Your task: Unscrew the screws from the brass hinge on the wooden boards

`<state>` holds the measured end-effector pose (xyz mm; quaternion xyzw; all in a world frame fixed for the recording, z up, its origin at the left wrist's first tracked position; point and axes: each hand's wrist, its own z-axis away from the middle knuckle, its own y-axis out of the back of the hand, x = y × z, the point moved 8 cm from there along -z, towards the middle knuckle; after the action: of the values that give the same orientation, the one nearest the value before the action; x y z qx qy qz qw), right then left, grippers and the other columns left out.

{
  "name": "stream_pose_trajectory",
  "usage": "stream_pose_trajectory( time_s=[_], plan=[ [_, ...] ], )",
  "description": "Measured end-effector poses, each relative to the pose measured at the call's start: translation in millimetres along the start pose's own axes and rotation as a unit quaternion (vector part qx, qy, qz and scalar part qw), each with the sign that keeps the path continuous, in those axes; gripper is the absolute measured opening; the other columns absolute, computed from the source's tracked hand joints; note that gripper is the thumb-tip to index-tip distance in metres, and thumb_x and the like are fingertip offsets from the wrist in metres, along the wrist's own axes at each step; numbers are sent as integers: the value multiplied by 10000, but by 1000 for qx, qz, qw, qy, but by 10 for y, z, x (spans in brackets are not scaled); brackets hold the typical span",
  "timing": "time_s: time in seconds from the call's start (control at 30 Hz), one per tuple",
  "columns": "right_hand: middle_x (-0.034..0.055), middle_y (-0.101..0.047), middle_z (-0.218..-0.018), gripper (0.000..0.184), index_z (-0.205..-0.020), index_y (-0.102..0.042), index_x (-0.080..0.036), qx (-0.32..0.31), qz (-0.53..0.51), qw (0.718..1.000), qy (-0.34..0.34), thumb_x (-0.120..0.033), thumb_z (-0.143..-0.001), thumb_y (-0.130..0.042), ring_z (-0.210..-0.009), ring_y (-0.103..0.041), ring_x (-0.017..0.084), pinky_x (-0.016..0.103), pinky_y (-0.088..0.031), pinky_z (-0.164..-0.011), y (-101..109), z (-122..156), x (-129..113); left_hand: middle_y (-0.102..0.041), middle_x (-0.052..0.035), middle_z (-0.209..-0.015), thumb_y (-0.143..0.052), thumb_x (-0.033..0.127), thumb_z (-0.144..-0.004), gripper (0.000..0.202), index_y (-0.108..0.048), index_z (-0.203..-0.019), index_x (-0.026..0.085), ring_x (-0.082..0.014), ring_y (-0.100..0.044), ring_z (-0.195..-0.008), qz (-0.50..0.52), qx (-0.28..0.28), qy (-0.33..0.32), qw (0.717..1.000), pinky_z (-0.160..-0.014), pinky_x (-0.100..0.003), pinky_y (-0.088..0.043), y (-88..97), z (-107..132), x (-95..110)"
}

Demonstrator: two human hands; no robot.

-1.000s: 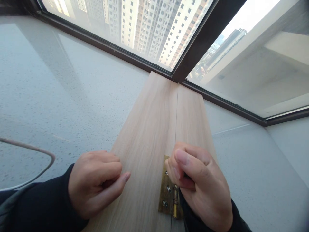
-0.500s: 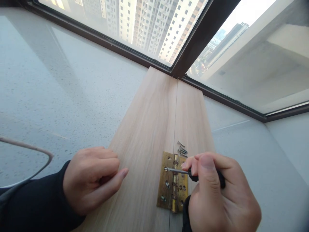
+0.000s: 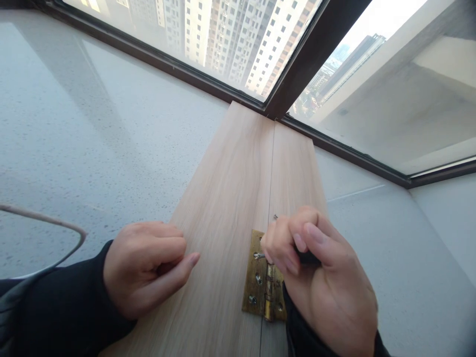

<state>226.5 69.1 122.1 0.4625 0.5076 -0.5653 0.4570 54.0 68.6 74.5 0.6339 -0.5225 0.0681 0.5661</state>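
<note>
A brass hinge (image 3: 250,292) lies across the seam of two pale wood boards (image 3: 223,188). Screws (image 3: 252,300) sit tilted in holes of its left leaf. My right hand (image 3: 327,277) is closed around a screwdriver, whose black handle (image 3: 308,258) is mostly hidden by the fingers. Its tip meets a screw (image 3: 257,256) in the second hole from the top of that leaf. My left hand (image 3: 148,267) is curled closed at the left edge of the boards, thumb pointing right, with nothing visible in it.
Past the hinge a loose screw (image 3: 275,216) lies on the right board. The boards rest on a white speckled sill (image 3: 148,124), ending at a dark window frame (image 3: 208,82). A cable (image 3: 48,218) loops beside my left sleeve.
My right hand has rolled over the screwdriver and shifted up and left, now covering the hinge's right leaf and most of the loose screws. The left hand has barely moved.
</note>
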Motion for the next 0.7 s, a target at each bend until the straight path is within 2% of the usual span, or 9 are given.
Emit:
stream_pose_trajectory(
  time_s=[0.1, 0.2, 0.3, 0.37, 0.43, 0.5, 0.57, 0.63, 0.7],
  plan=[
    [-4, -512, -642, 269, -664, -568, -211, 90, 69, 992, 58, -326, -902, -519, -621, -496, 135, 290, -382, -567, 92, 177, -32, -263, 49, -507, -495, 135, -840, 392, -303, -500, 163, -89, -262, -488, 2, 1, -1, 1000, -495, -295, -211, -1, 7, -12],
    [-35, -404, -534, 312, -607, -507, -208, 138, 38, 984, 106, -309, -902, -506, -511, -409, 105, 256, -348, -494, 147, 274, -55, -261, 49, -512, -497, 145, -843, 390, -295, -510, 159, -87, -262, -490, -1, -1, 4, 1000, -495, -292, -208, -1, 7, -21],
    [-56, -258, -433, 397, -512, -357, -195, 51, -2, 997, 55, -317, -860, -507, -414, -277, 85, 240, -271, -413, 40, 127, -12, -245, 50, -519, -494, 153, -845, 389, -277, -523, 156, -86, -243, -493, 8, -2, 6, 1000, -498, -289, -196, -2, 3, -21],
    [-62, -223, -402, 423, -477, -301, -198, -15, -1, 1000, 1, -317, -825, -510, -383, -224, 76, 246, -214, -386, -36, 11, 10, -236, 51, -520, -495, 151, -843, 390, -266, -527, 155, -86, -233, -493, 16, -1, 7, 1000, -499, -290, -188, -2, 1, -18],
    [-59, -240, -404, 396, -466, -303, -204, -44, -2, 999, -26, -306, -790, -508, -387, -220, 78, 255, -205, -388, -53, -49, 1, -233, 52, -519, -499, 146, -840, 391, -259, -531, 156, -85, -229, -491, 18, 2, 8, 1000, -498, -290, -183, 0, -1, -17],
    [-27, -342, -472, 352, -476, -333, -202, -32, 3, 999, -38, -295, -768, -507, -454, -318, 101, 263, -268, -429, -17, -40, 3, -233, 53, -520, -504, 143, -837, 390, -258, -535, 155, -84, -230, -491, 15, 4, 8, 1000, -499, -287, -185, 1, -2, -16],
    [0, -381, -536, 347, -470, -326, -193, 16, 9, 1000, -24, -271, -761, -499, -543, -383, 129, 271, -310, -474, 55, 16, -6, -231, 53, -522, -502, 139, -837, 386, -257, -539, 155, -84, -231, -494, 11, 3, 8, 1000, -503, -286, -188, -1, 0, -15],
    [-8, -319, -500, 367, -452, -275, -185, 45, -6, 999, 9, -247, -747, -483, -523, -353, 124, 273, -300, -475, 75, 74, -36, -237, 52, -523, -496, 139, -842, 381, -263, -541, 154, -85, -238, -497, 7, 0, 8, 1000, -508, -286, -193, -4, 6, -18],
    [-31, -245, -447, 377, -450, -261, -188, 36, -14, 999, 15, -247, -751, -480, -457, -279, 102, 270, -259, -447, 32, 88, -36, -246, 51, -525, -495, 141, -847, 375, -276, -544, 153, -83, -250, -500, 6, -3, 8, 1000, -511, -285, -195, -5, 13, -23]
  ],
)
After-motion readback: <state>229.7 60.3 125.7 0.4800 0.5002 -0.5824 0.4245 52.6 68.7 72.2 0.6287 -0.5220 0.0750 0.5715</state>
